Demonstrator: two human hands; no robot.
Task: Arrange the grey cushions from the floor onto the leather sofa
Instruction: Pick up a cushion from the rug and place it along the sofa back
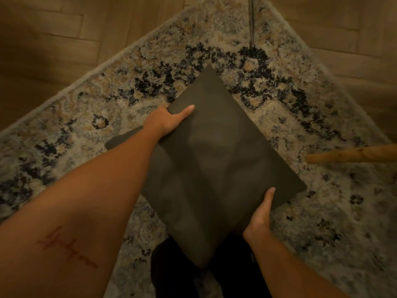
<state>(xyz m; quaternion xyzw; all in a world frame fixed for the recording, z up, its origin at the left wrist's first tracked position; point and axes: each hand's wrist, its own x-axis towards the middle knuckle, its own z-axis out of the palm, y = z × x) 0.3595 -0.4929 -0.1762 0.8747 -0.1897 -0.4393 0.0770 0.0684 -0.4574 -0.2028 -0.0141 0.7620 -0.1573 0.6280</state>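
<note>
A square grey cushion (217, 160) fills the middle of the head view, turned like a diamond above the rug. My left hand (169, 120) grips its upper left edge, thumb lying on top. My right hand (261, 214) grips its lower right edge, thumb on the top face. A second grey cushion (121, 141) shows as a sliver under my left forearm; I cannot tell whether it lies on the rug or is held along. The sofa is out of view.
A patterned cream, blue and black rug (86, 117) covers the floor, with wooden floorboards (53, 39) beyond its edges. A wooden furniture leg (352, 157) juts in from the right. A thin dark metal rod (252, 22) stands at the top. My dark trouser legs (236, 272) are below.
</note>
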